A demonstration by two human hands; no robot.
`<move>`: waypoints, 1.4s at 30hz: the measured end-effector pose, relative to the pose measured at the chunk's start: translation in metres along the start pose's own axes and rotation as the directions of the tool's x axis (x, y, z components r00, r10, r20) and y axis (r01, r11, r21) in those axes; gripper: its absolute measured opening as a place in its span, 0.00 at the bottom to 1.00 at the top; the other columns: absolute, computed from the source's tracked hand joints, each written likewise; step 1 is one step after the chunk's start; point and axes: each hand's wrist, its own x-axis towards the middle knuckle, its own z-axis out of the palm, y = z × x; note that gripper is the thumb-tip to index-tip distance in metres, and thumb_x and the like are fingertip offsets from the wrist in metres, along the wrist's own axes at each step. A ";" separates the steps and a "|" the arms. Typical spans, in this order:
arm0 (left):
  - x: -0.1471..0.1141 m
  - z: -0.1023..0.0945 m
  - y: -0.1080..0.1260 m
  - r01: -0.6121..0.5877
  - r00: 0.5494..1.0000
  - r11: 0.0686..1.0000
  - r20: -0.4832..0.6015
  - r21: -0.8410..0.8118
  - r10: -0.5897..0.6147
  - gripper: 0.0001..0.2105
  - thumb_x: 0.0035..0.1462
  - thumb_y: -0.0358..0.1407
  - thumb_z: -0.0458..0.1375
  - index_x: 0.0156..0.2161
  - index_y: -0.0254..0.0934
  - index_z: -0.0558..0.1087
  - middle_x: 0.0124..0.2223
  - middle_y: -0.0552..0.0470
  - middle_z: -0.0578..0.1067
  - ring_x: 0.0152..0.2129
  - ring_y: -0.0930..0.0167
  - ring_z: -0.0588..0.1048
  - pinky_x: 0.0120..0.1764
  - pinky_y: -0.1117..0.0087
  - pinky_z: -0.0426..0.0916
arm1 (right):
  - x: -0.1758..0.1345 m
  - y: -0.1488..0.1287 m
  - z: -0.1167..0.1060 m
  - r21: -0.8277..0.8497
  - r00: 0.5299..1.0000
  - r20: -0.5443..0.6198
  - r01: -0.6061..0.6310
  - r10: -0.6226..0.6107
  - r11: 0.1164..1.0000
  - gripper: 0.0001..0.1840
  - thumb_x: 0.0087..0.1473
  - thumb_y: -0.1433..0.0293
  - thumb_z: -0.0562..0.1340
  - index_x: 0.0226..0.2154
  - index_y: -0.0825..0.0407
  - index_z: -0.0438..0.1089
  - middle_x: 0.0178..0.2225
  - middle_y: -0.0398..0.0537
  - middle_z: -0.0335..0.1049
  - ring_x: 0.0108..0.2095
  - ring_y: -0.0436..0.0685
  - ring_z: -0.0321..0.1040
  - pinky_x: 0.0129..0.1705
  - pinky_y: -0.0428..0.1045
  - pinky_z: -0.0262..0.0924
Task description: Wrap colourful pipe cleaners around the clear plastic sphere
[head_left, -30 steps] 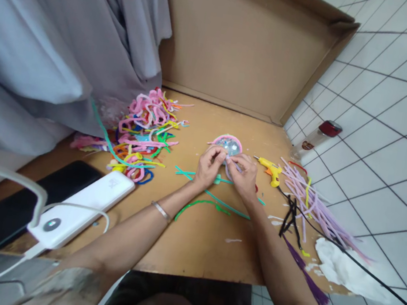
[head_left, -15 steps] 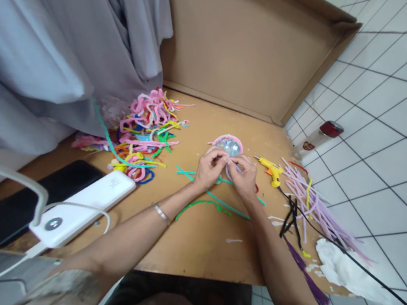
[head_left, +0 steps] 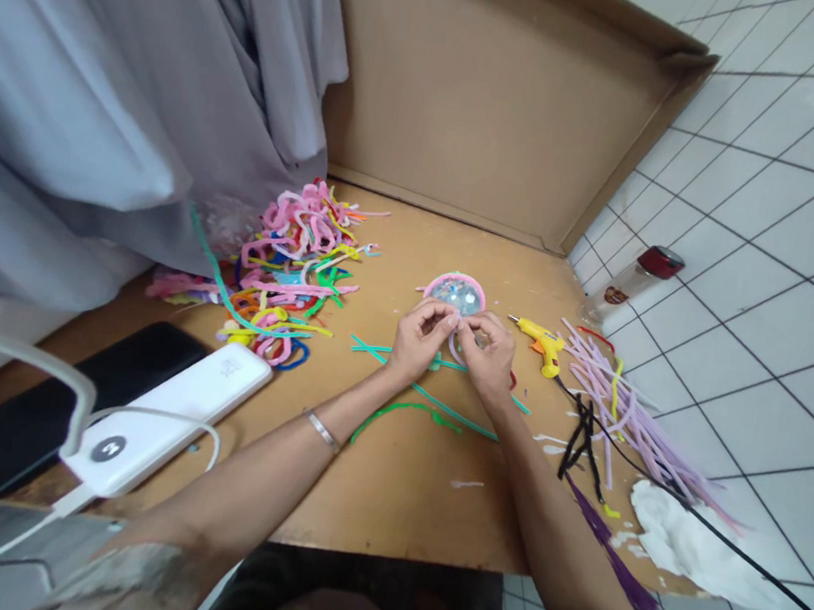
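Observation:
My left hand and my right hand meet in a pinch over the middle of the table. Between their fingertips is a lavender pipe cleaner, bent into a curve that hangs below the fingers. Much of it is hidden by the fingers. Just behind them sits a small round dish with a pink rim and tiny shiny bits in it. Teal pipe cleaners lie crossed under my hands, and a green pipe cleaner curves nearer to me.
Mixed coloured pipe cleaners are heaped at the left, near a white power bank and a black phone. At the right lie a yellow glue gun, lavender pipe cleaners and white tissue. A cardboard panel stands behind.
The curve of the lavender pipe cleaner below my fingers has shifted slightly. Both hands stay in nearly the same place, still pinching.

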 end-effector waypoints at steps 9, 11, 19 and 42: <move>0.002 0.000 -0.002 0.088 0.996 0.995 -0.014 -0.050 -0.089 0.19 0.53 0.53 0.63 0.31 0.36 0.74 0.32 0.51 0.74 0.31 0.71 0.72 0.39 0.69 0.69 | -0.001 0.000 0.000 -0.068 1.000 0.015 0.018 -0.017 0.998 0.12 0.57 0.63 0.60 0.25 0.47 0.73 0.28 0.45 0.75 0.33 0.57 0.71 0.41 0.54 0.63; 0.002 0.000 -0.003 0.087 0.996 0.995 -0.018 -0.052 -0.088 0.19 0.52 0.53 0.64 0.31 0.36 0.74 0.32 0.51 0.74 0.31 0.71 0.72 0.39 0.69 0.69 | -0.001 0.000 -0.001 -0.056 0.999 0.024 0.022 -0.021 0.998 0.12 0.56 0.63 0.60 0.25 0.47 0.73 0.28 0.45 0.74 0.33 0.57 0.71 0.42 0.55 0.63; 0.001 0.001 -0.002 0.079 0.997 0.996 -0.023 -0.048 -0.080 0.18 0.53 0.51 0.64 0.31 0.36 0.74 0.31 0.51 0.74 0.31 0.72 0.72 0.39 0.69 0.69 | 0.000 -0.001 -0.002 -0.048 0.998 0.048 0.032 -0.029 0.998 0.11 0.55 0.65 0.60 0.24 0.47 0.72 0.28 0.45 0.74 0.34 0.57 0.71 0.42 0.54 0.62; 0.004 0.000 0.003 0.075 0.997 0.997 -0.009 0.023 -0.075 0.12 0.55 0.43 0.62 0.29 0.36 0.73 0.30 0.53 0.73 0.29 0.73 0.70 0.36 0.70 0.67 | -0.004 -0.004 -0.004 -0.236 0.994 0.079 0.093 -0.076 0.967 0.08 0.56 0.67 0.61 0.26 0.48 0.71 0.30 0.44 0.73 0.37 0.58 0.67 0.47 0.57 0.54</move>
